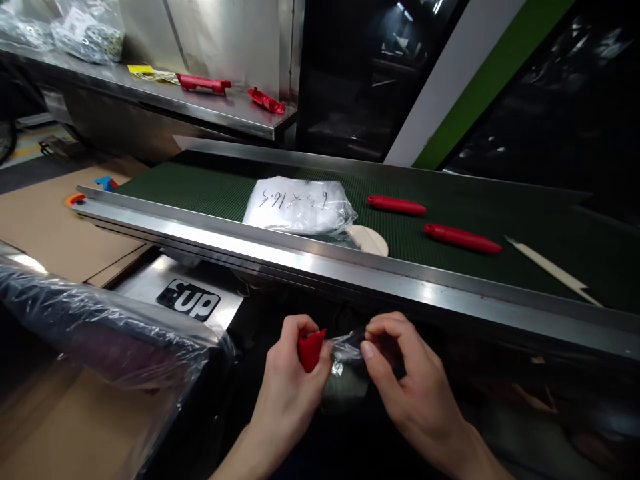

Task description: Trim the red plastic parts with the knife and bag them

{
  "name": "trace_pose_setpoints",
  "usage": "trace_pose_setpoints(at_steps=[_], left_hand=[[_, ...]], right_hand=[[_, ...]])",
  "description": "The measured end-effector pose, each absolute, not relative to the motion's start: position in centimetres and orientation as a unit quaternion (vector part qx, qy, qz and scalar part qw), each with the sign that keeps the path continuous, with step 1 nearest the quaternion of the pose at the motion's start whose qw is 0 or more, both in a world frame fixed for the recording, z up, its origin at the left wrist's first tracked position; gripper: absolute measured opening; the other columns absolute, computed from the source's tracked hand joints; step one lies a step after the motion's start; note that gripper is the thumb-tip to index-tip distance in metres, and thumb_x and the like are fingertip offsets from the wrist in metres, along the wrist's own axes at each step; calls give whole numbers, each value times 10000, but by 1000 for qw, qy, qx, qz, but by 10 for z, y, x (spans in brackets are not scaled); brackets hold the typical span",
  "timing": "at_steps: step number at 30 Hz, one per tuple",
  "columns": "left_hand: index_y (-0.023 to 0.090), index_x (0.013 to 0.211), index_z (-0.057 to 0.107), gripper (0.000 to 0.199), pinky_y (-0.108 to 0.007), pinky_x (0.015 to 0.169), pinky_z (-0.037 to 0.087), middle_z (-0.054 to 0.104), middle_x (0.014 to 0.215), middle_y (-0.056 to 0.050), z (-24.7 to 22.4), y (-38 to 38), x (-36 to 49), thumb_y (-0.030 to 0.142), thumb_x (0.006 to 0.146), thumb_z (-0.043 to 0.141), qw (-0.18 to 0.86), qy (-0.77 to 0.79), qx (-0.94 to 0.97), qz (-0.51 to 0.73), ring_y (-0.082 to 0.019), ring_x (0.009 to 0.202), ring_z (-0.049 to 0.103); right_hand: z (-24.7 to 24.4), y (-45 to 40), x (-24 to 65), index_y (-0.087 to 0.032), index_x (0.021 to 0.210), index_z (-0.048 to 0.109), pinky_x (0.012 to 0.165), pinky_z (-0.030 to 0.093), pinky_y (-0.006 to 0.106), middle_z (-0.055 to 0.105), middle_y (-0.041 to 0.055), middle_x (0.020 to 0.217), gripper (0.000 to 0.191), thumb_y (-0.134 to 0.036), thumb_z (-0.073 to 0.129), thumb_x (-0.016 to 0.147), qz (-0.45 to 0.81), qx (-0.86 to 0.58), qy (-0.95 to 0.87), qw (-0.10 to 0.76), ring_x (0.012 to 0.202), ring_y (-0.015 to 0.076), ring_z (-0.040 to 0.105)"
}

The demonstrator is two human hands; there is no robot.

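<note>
My left hand (pixel 295 380) is closed round a red plastic part (pixel 311 349), most of which my fingers and palm hide. Between the two hands stretches a piece of clear plastic film (pixel 347 347), perhaps a small bag. The thumb and forefinger of my right hand (pixel 413 380) pinch its other end. Both hands are in front of the conveyor's metal edge, below belt height. On the belt beyond lie two slim red plastic parts (pixel 397 205) and a stack of clear bags (pixel 300 205) with handwriting on it.
The green conveyor belt (pixel 210 180) has a raised metal rail (pixel 280 250). A craft knife (pixel 553 270) and a cream disc (pixel 369 240) lie on it. Left stands a plastic-lined box (pixel 125 327). More red parts (pixel 203 84) rest on the metal shelf (pixel 240 113).
</note>
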State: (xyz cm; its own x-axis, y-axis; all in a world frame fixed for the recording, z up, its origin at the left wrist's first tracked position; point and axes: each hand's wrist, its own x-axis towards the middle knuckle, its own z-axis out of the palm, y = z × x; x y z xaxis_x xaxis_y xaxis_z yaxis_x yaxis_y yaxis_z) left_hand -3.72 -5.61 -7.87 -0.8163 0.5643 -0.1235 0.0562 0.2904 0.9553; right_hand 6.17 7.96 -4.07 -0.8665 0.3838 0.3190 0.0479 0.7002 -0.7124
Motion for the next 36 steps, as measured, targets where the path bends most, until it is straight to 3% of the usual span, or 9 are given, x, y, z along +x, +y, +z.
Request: trace_pose_setpoints(at_steps=[4,7,11,13,15,20,25,30,36], left_hand=[[253,1237,507,378,-261,759,464,647,956,-28,-90,-60,-25,136,878,504,149,783,379,470,-158,841,613],[264,1350,473,544,-287,817,444,644,1035,-51,-92,-59,-23,84,837,504,144,785,389,459,-179,896,603],[244,1193,566,443,-284,787,428,635,948,-26,-92,-52,-37,143,766,630,232,769,250,540,-178,836,588],[201,997,589,186,-258,691,433,609,814,-13,-96,-50,-47,244,819,618,271,755,208,559,-159,745,574],[175,855,574,150,-236,632,433,593,771,-18,-101,-49,-54,322,848,600,295,745,184,569,-145,712,564],[146,820,590,233,-227,580,440,598,742,-29,-108,-45,-53,376,836,619,338,722,145,586,-138,672,553],[132,896,633,216,-255,649,485,634,830,-51,-96,-41,-42,339,858,583,373,698,146,594,-140,699,575],[138,901,608,235,-268,693,459,598,806,-42,-93,-45,-35,357,913,523,362,692,184,597,-147,730,549],[174,846,592,165,-254,701,403,553,822,-15,-113,-53,-27,265,942,494,268,732,248,575,-133,761,508]], right_hand=[[-36,74,67,-227,1081,595,732,506,227,603,10,941,161,-201,539,932,429,-37,-896,111,816,109,594],[-36,74,75,-206,998,635,692,513,214,633,4,855,152,-132,523,927,440,-18,-882,166,760,104,610],[-35,81,99,-244,978,676,702,539,205,684,-9,891,138,-169,646,865,335,-187,-862,331,743,112,648],[-34,83,114,-264,1018,687,690,559,224,698,-9,891,156,-224,648,873,303,-268,-844,352,717,126,663],[-34,83,128,-277,1079,682,721,572,248,704,-5,929,200,-247,623,890,297,-290,-846,335,751,143,680],[-42,75,149,-266,1170,658,809,561,311,692,20,1061,360,-134,650,835,190,-150,-925,292,869,190,682],[-54,78,144,-146,1309,573,837,573,331,688,92,1092,553,3,646,782,142,-13,-953,268,1005,226,656],[-63,84,141,-32,1249,581,912,532,382,652,168,1165,467,70,520,798,146,58,-960,234,1143,258,576],[-65,90,132,-23,1134,633,879,508,403,683,149,1107,322,-12,403,909,117,111,-968,192,1062,249,606]])
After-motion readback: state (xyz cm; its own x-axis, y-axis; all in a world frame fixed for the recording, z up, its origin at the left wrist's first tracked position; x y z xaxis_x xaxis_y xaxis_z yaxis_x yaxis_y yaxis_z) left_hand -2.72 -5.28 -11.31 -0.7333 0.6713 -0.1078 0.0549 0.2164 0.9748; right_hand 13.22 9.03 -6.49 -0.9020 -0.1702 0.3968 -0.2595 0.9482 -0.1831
